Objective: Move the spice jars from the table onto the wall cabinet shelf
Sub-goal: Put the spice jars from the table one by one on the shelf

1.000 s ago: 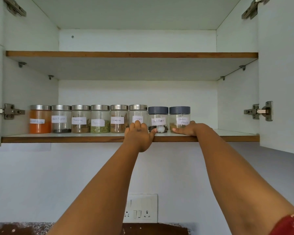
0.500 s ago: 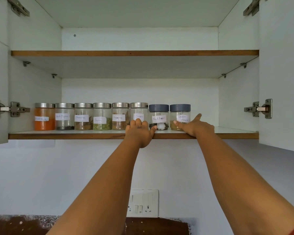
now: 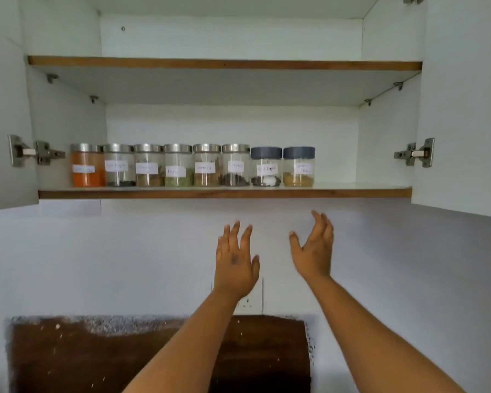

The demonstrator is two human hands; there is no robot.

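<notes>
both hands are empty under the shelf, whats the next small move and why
Probably lower both hands toward the table to look for another jar. The left hand and right hand are open and hold nothing below the lower shelf, where eight spice jars stand in a row, with bare shelf right of them. The table is barely in view.

home kitchen, pretty sure | my open white wall cabinet (image 3: 462,109) fills the top of frame | labelled spice jars (image 3: 193,165) lined up on its lower shelf (image 3: 352,192) | wall socket (image 3: 251,300) centre | dark speckled stone countertop (image 3: 68,355) bottom left
</notes>
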